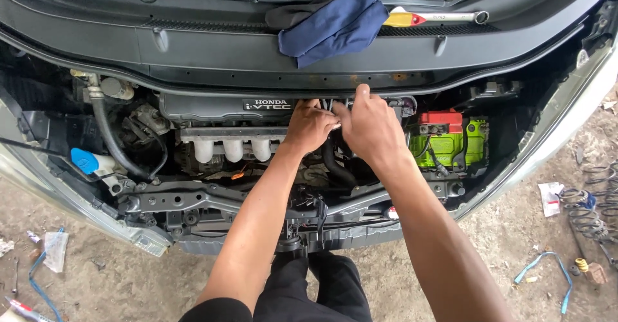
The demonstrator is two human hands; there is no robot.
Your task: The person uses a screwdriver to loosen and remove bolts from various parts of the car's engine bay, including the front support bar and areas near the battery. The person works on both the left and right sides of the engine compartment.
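I look down into an open car engine bay. My left hand [310,126] is curled at the back of the engine, just right of the black engine cover [212,108] and the pale intake runners [233,149]. A small light-coloured part [336,127] sticks out of its fist. My right hand [372,127] rests right beside it, thumb up against the cowl edge, its fingers reaching down among black hoses [338,164] and hidden from view. What they touch is not visible.
A blue cloth [329,22] and a yellow-handled metal tool [438,18] lie on the black cowl panel [193,45]. A green battery [454,145] with a red terminal cover sits to the right, a blue reservoir cap [84,161] to the left. Coil springs [592,209] and blue straps [547,274] lie on the dirt floor.
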